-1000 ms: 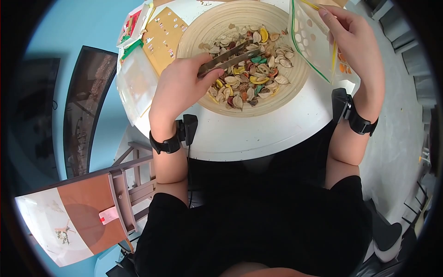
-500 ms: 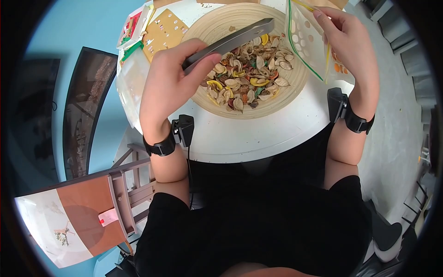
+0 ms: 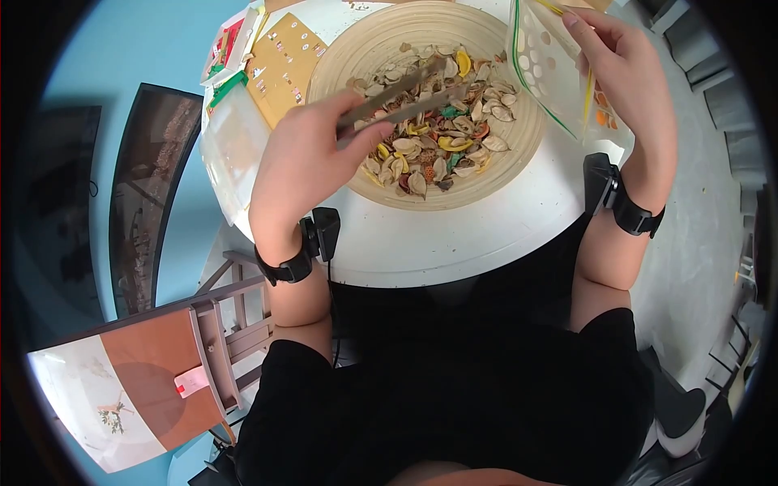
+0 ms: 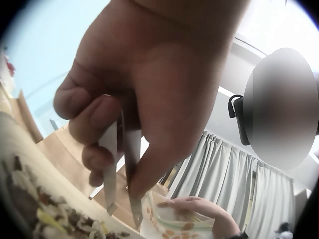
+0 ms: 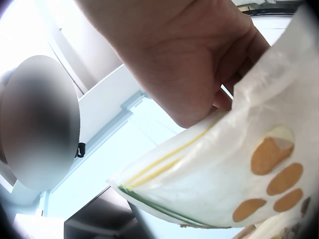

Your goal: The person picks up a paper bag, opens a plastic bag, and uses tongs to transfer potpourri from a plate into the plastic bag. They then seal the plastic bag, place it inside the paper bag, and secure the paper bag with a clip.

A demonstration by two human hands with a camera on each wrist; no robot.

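My left hand (image 3: 304,154) holds metal tongs (image 3: 399,91) between thumb and fingers. Their two arms stand apart, tips low over the dried potpourri (image 3: 462,125) in a wide round wooden bowl (image 3: 326,77). In the left wrist view the tongs (image 4: 110,186) point down with nothing visible between their tips. Pinched at its upper edge by my right hand (image 3: 630,81), a translucent zip bag (image 3: 559,77) hangs at the bowl's right rim. Its mouth, edged with a green and a yellow strip, gapes toward the bowl. Orange oval prints mark the bag (image 5: 199,172) in the right wrist view.
On the white round table (image 3: 421,247), left of the bowl, lie a tan sheet with small stickers (image 3: 284,69), a clear plastic sleeve (image 3: 235,146) and an open box with red contents (image 3: 233,47). A wooden chair (image 3: 231,340) stands at the lower left.
The tongs rose out of the potpourri with their arms pressed together, then came back down over it and spread apart. My right hand dipped slightly left with the bag and returned.
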